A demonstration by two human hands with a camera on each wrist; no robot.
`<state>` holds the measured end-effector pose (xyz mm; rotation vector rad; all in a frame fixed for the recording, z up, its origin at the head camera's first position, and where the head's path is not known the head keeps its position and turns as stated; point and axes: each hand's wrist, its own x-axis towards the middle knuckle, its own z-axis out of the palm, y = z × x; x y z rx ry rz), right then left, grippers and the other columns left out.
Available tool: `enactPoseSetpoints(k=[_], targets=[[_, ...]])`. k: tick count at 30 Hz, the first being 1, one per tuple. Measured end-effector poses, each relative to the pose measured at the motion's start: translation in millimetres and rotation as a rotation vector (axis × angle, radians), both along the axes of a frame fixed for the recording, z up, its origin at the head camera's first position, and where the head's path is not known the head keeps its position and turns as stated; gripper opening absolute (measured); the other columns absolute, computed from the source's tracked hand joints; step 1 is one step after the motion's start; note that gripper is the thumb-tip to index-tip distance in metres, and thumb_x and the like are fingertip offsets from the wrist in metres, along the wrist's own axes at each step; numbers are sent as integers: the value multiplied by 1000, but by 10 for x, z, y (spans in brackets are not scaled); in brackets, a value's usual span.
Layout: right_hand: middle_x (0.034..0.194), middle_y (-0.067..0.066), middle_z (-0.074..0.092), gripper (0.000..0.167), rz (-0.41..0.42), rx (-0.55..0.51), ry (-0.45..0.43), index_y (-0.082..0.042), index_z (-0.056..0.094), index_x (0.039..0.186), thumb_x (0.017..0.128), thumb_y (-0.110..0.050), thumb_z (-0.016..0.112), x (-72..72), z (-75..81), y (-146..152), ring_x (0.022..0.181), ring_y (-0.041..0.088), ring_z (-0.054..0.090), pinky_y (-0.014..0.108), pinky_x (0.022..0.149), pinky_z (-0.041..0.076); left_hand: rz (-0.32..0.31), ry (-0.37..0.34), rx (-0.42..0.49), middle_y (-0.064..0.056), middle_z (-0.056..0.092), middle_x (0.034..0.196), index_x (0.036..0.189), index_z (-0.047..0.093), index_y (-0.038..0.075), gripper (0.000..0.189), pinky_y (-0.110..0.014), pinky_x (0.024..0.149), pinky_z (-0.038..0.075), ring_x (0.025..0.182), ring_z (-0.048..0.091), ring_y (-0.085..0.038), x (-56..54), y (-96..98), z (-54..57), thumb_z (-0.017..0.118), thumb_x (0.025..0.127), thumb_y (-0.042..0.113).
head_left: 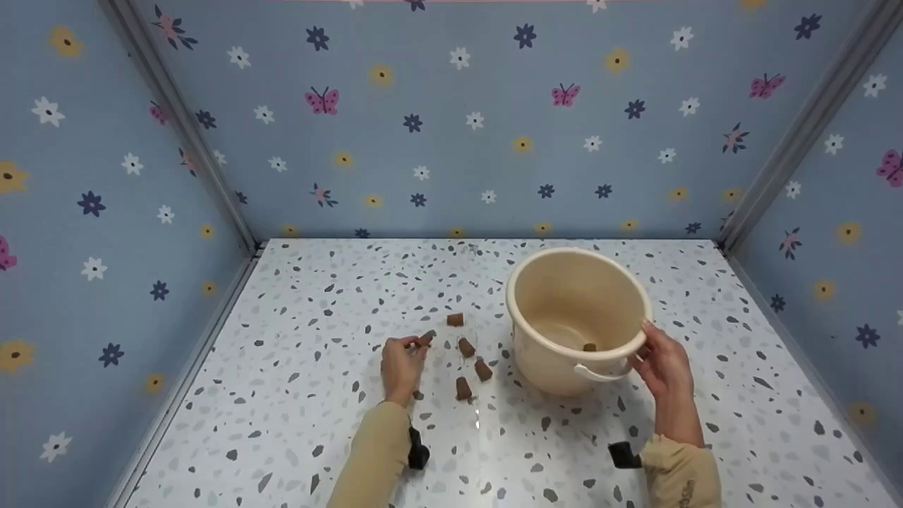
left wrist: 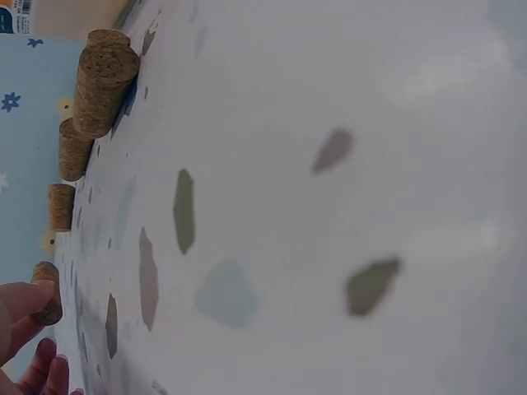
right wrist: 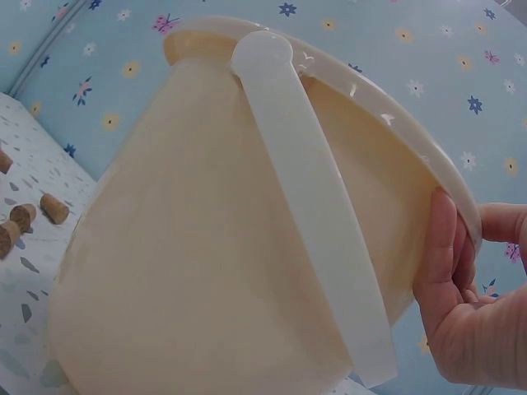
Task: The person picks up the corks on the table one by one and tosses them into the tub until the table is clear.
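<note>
Between thumb and fingers, my left hand [head_left: 402, 365] pinches a brown cork [head_left: 425, 339] just above the table; the left wrist view shows the same cork [left wrist: 48, 293] at its left edge. Several other corks [head_left: 466, 347] lie on the table to the right of that hand. My right hand [head_left: 667, 361] grips the rim of a cream bucket [head_left: 530, 346], thumb on one side of the rim and fingers on the other. One cork [head_left: 590, 347] lies on the bucket's floor. The white bucket handle [right wrist: 317, 206] hangs down along its outside.
The bucket stands on a white speckled table [head_left: 310, 317], right of the loose corks. Blue flowered panels [head_left: 451, 127] close off the back and both sides, with grey metal posts [head_left: 190, 134] at the corners. Small dark scraps lie near the corks.
</note>
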<state>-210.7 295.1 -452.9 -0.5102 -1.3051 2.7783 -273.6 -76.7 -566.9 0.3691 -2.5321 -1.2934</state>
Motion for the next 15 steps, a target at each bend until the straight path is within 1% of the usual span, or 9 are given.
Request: enactPoseSetpoints(k=[4, 10, 15], targets=[[78, 4, 60, 16, -4, -4, 4, -7, 63, 85, 90, -14, 50, 1, -4, -4, 71, 13, 57, 25, 59, 48, -12, 48, 5, -10, 55, 88, 92, 68, 4, 17, -37, 71, 41, 83, 52, -23, 0, 32, 62, 70, 75, 10], [78, 4, 61, 17, 6, -29, 7, -7, 64, 84, 91, -13, 49, -2, -2, 4, 72, 13, 58, 25, 62, 48, -34, 151, 5, -13, 56, 83, 89, 68, 0, 16, -37, 70, 41, 80, 52, -25, -20, 94, 167, 70, 73, 5], [78, 4, 61, 17, 6, -37, -11, -8, 64, 84, 90, -14, 50, -3, 7, 6, 71, 13, 58, 25, 63, 48, -41, 197, 34, -13, 56, 82, 88, 68, 0, 16, -35, 71, 41, 79, 52, -27, -12, 140, 251, 70, 73, 5]])
